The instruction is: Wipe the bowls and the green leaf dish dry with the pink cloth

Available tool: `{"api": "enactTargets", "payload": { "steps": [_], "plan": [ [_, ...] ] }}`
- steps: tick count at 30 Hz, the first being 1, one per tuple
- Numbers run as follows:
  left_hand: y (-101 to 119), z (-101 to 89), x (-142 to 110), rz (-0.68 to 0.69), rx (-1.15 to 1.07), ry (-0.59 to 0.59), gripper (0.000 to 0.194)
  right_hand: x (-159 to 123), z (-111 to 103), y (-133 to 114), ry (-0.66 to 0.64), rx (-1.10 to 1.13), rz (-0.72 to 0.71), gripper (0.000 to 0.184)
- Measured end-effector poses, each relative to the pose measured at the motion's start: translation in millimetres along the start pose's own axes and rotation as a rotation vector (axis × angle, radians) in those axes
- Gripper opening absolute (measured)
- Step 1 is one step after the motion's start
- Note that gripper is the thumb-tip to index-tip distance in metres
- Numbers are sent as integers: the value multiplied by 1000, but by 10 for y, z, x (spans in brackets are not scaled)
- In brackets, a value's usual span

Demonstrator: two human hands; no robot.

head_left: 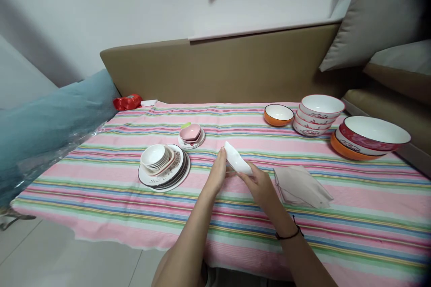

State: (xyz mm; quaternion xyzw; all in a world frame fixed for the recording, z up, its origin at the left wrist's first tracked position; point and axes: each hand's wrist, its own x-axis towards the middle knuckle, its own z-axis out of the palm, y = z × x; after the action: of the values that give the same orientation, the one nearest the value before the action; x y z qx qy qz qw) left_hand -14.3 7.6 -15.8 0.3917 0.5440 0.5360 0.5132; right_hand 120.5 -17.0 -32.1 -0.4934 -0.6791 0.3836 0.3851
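Between my two hands a small white bowl (237,160) is held up on its side, tilted, above the striped cloth. My left hand (218,168) grips its left edge, fingers closed on the rim. On the lower right edge my right hand (256,181) has its thumb and fingers closed; some fingers are hidden behind the bowl. A folded grey cloth (301,186) lies just right of my right hand. To the left, a stack of small white bowls (155,157) rests on a pile of plates (183,175).
Pink bowls (190,132) sit on small plates (193,144) farther back. At the right stand an orange bowl (279,115), stacked white bowls (318,114) and large bowls (370,136). A red package (128,102) lies at the back left. The tablecloth (111,197) hangs over the front edge.
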Motion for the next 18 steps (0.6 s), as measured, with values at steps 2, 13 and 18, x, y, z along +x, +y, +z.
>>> {"api": "enactTargets", "payload": {
  "steps": [2,13,18],
  "plan": [
    [35,-183,47,265,473,87,36,-1,-40,114,45,-110,6,35],
    [-65,-879,121,431,1608,291,36,-66,-117,760,-68,-622,-313,29],
    [-71,-892,128,421,1599,302,31,-42,-118,738,-10,-562,-292,32]
  ]
}}
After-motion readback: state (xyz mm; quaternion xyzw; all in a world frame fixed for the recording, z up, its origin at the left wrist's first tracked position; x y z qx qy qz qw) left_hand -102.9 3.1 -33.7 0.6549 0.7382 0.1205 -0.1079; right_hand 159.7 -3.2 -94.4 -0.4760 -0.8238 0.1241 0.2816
